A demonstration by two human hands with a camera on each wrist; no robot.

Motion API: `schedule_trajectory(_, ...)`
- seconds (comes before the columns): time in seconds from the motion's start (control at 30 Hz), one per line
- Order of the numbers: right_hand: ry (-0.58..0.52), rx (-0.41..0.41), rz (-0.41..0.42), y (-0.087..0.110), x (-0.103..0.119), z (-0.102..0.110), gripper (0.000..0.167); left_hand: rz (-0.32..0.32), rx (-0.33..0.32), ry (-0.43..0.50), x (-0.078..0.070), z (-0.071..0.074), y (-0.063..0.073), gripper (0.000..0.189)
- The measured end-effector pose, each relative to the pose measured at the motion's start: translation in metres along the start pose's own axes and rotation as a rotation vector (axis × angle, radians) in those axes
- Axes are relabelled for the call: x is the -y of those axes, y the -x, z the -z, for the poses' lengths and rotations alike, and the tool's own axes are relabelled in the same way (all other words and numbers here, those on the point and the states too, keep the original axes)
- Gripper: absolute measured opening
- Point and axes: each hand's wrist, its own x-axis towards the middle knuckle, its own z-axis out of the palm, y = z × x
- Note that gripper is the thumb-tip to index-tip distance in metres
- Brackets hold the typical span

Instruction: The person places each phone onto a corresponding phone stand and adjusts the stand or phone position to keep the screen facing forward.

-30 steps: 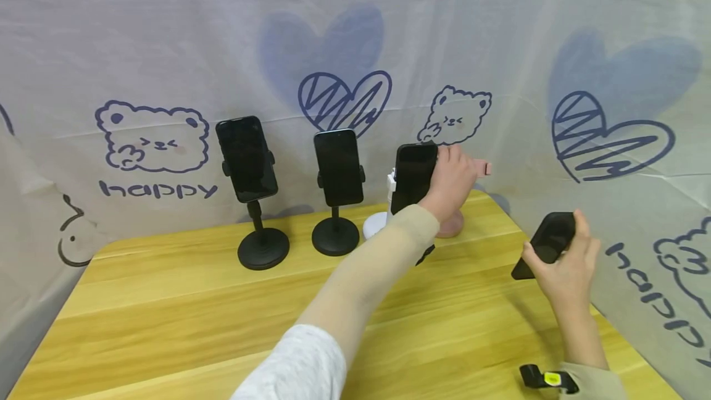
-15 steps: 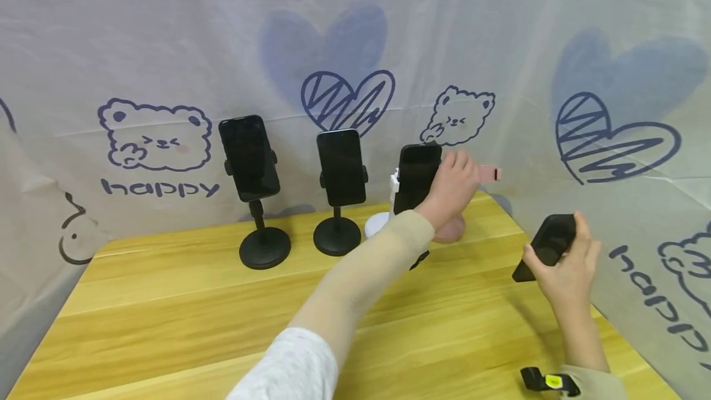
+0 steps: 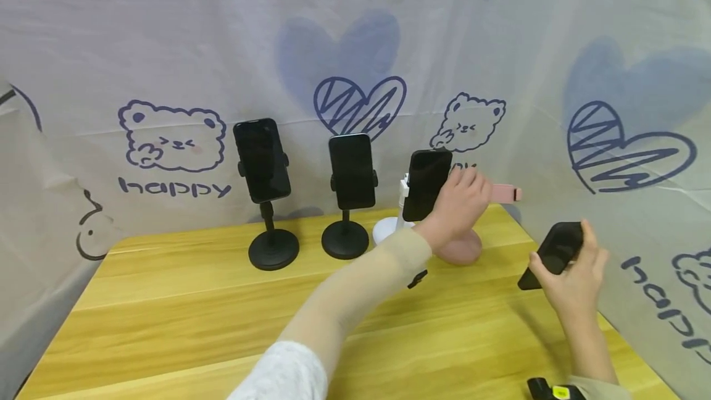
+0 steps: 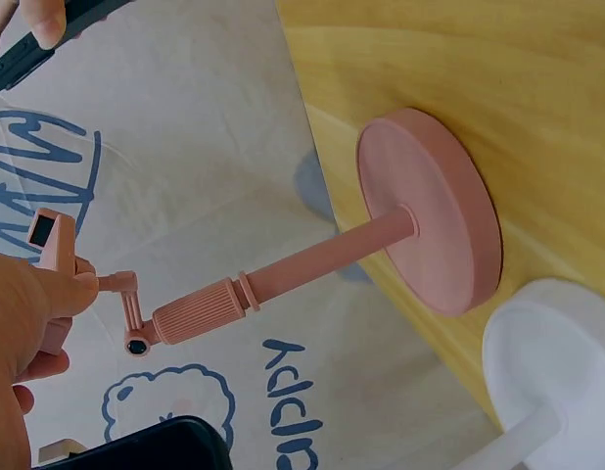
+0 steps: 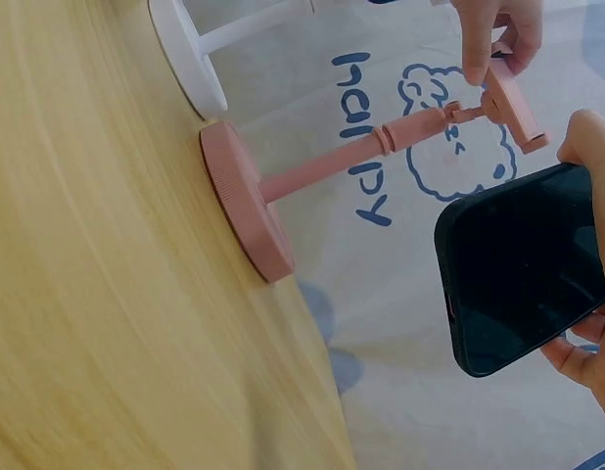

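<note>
My left hand [image 3: 460, 202] reaches to the back right and grips the clamp head of a pink phone stand [image 4: 327, 259]. The stand's round base rests on the wooden table, and in the head view its stem is hidden behind my hand. One end of the pink clamp [image 3: 504, 194] sticks out to the right of my fingers. My right hand [image 3: 574, 286] holds a black smartphone [image 5: 518, 269] by its edges, thumb on one side and fingers on the other. The phone is tilted, above the table's right side and apart from the pink stand.
A white stand [image 3: 403, 193] holding a dark phone [image 3: 426, 184] is just left of the pink one. Farther left, two black stands [image 3: 345, 239] carry phones [image 3: 262, 160]. A patterned cloth [image 3: 250, 29] hangs behind and beside the wooden table [image 3: 194, 313].
My left hand has shifted the pink stand slightly toward me, its base now a bit farther from the back edge. The right hand still holds the smartphone in about the same place.
</note>
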Motion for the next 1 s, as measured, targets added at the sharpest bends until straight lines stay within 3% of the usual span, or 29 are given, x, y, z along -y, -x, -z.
schedule_trajectory(0.33,-0.021,-0.036,0.071,-0.007,0.013,0.002,0.099,0.083,-0.067,0.041,-0.003,-0.001,0.006,0.023)
schedule_trajectory(0.5,-0.059,-0.051,0.155,-0.017,0.024,0.005,0.097,0.077,-0.082,0.056,-0.004,-0.003,0.009,0.028)
schedule_trajectory(0.7,-0.086,-0.037,0.207,-0.031,0.042,0.005,0.098,0.078,-0.146,0.036,-0.003,-0.011,0.015,0.036)
schedule_trajectory(0.87,-0.094,-0.021,0.253,-0.043,0.057,0.0,0.097,0.071,-0.153,0.016,0.0,-0.017,0.018,0.04)
schedule_trajectory(1.0,-0.099,-0.013,0.313,-0.052,0.067,-0.005,0.096,0.062,-0.195,0.013,0.001,-0.022,0.019,0.04)
